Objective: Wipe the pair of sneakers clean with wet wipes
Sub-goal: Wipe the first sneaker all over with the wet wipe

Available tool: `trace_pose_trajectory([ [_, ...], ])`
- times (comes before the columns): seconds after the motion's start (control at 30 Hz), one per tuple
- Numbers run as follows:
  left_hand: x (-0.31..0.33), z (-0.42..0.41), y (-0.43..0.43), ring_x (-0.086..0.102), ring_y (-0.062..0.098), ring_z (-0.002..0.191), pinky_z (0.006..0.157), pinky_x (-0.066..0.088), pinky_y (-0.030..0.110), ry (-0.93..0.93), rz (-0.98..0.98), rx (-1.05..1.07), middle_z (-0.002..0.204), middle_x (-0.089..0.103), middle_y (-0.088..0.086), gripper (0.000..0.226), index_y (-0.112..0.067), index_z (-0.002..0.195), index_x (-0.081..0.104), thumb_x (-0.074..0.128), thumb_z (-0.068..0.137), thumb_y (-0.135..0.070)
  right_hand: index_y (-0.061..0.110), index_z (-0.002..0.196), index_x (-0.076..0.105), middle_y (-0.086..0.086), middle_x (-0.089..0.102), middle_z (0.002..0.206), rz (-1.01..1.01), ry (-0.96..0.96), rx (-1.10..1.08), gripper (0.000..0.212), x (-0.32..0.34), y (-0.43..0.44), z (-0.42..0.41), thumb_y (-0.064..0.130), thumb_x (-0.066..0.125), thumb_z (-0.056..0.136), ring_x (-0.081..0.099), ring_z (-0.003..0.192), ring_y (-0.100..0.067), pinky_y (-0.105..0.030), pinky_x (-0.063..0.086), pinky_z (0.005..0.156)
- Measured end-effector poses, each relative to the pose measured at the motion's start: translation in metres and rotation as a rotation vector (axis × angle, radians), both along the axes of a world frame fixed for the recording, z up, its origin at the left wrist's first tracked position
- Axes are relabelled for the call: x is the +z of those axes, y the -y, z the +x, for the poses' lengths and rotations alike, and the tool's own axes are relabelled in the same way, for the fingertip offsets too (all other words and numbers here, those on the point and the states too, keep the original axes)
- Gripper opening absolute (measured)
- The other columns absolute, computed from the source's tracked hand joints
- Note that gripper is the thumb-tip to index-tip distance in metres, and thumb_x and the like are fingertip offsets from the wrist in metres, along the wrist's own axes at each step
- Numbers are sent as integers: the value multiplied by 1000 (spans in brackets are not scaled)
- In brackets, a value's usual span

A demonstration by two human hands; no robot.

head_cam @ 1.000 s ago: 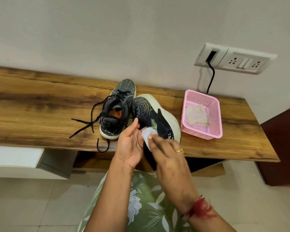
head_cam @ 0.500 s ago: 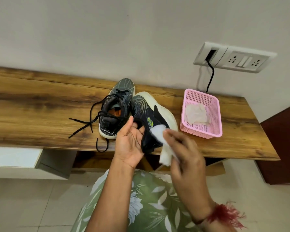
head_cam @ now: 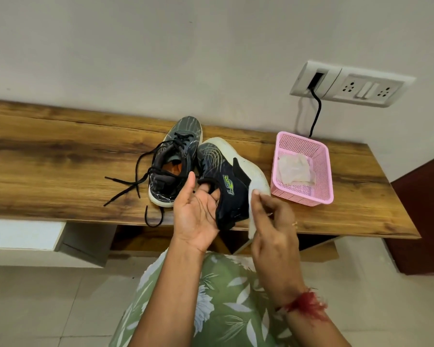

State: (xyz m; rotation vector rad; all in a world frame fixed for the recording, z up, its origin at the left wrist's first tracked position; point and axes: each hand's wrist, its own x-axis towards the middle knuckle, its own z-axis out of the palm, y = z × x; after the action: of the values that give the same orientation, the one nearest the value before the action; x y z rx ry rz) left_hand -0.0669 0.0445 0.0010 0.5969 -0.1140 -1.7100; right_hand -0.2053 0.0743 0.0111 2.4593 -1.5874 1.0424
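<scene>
Wipe (head_cam: 251, 226) pinched in right hand (head_cam: 273, 229), shifted to sole; left hand (head_cam: 198, 216) grips sneaker (head_cam: 223, 171) collar

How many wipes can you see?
2. One wipe hangs from the right hand beside the held sneaker; one crumpled wipe lies in the pink basket, where more may be bunched together.

I count two sneakers, the laced sneaker (head_cam: 172, 169) and the tipped sneaker (head_cam: 226, 181), two wipes, the held wipe (head_cam: 251, 225) and the basket wipe (head_cam: 296, 169), one pink basket (head_cam: 303, 200), one socket panel (head_cam: 351, 83), one black cable (head_cam: 316, 113).
</scene>
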Motion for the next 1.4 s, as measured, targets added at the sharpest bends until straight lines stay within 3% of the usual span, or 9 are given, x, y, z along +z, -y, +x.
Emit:
trace_pose_trajectory([
  [0.13, -1, -2, -1, 53, 33, 124, 105, 40, 45, -24, 12, 28, 136, 52, 21, 75, -6, 139, 45, 42, 83, -56, 2, 131, 47, -8, 40, 114, 34, -90, 149, 50, -19, -22, 7, -4, 50, 82, 49, 101, -20, -28, 54, 82],
  [0.27, -3, 1, -1, 50, 34, 127, 109, 35, 48, -39, 13, 31, 137, 52, 21, 76, -6, 140, 45, 43, 83, -58, 9, 131, 47, -5, 42, 116, 71, 127, 110, 53, -6, -24, 0, 3, 36, 80, 48, 104, -16, -14, 40, 96],
  [0.43, 3, 0, -1, 50, 35, 127, 109, 36, 49, -61, 0, 6, 136, 52, 23, 74, -4, 136, 47, 46, 83, -56, 11, 134, 44, -7, 39, 119, -92, 78, 47, 58, 2, -6, -14, -4, 34, 80, 44, 100, -19, -32, 49, 77],
  [0.57, 10, -3, -2, 58, 34, 118, 98, 48, 46, -60, -6, -12, 124, 61, 21, 75, -4, 139, 45, 57, 79, -49, 12, 137, 38, -7, 40, 121, -60, -24, 72, 60, -25, -12, -16, -7, 35, 80, 46, 100, -21, -38, 53, 76],
  [0.73, 8, -1, 1, 68, 28, 101, 83, 57, 44, -132, -26, 20, 110, 69, 16, 49, -8, 132, 53, 48, 89, -32, 13, 136, 40, -5, 43, 124, 26, 148, 51, 58, -34, -37, -21, -3, 37, 80, 46, 104, -20, -19, 42, 90],
  [0.83, 8, 3, 4, 69, 29, 99, 74, 59, 44, -173, -32, 26, 115, 67, 17, 48, -6, 130, 54, 46, 88, -27, 7, 133, 46, -4, 41, 127, -44, 265, 35, 58, -6, -27, -18, -7, 36, 77, 43, 111, -16, -19, 39, 92],
  [1.07, 1, -4, 2, 70, 30, 95, 84, 54, 47, -128, -6, -48, 106, 70, 20, 44, 0, 114, 67, 47, 86, -27, 9, 134, 40, -8, 40, 126, -109, -26, 16, 57, -7, -1, -17, -7, 34, 80, 47, 104, -24, -28, 36, 96],
  [1.2, -2, -8, 3, 70, 29, 94, 85, 53, 46, -106, -21, -56, 101, 72, 18, 40, -1, 109, 69, 48, 85, -26, 7, 133, 47, -8, 43, 124, -71, -41, 31, 51, -17, -22, -24, -4, 36, 84, 45, 104, -22, -40, 54, 77],
  [1.4, -2, -3, 7, 69, 28, 97, 85, 55, 44, -128, -62, -71, 105, 71, 17, 41, -4, 101, 74, 45, 87, -28, 1, 124, 53, -6, 45, 120, -110, 311, -7, 50, 24, -31, -9, -9, 37, 77, 46, 106, -19, -19, 38, 92],
])
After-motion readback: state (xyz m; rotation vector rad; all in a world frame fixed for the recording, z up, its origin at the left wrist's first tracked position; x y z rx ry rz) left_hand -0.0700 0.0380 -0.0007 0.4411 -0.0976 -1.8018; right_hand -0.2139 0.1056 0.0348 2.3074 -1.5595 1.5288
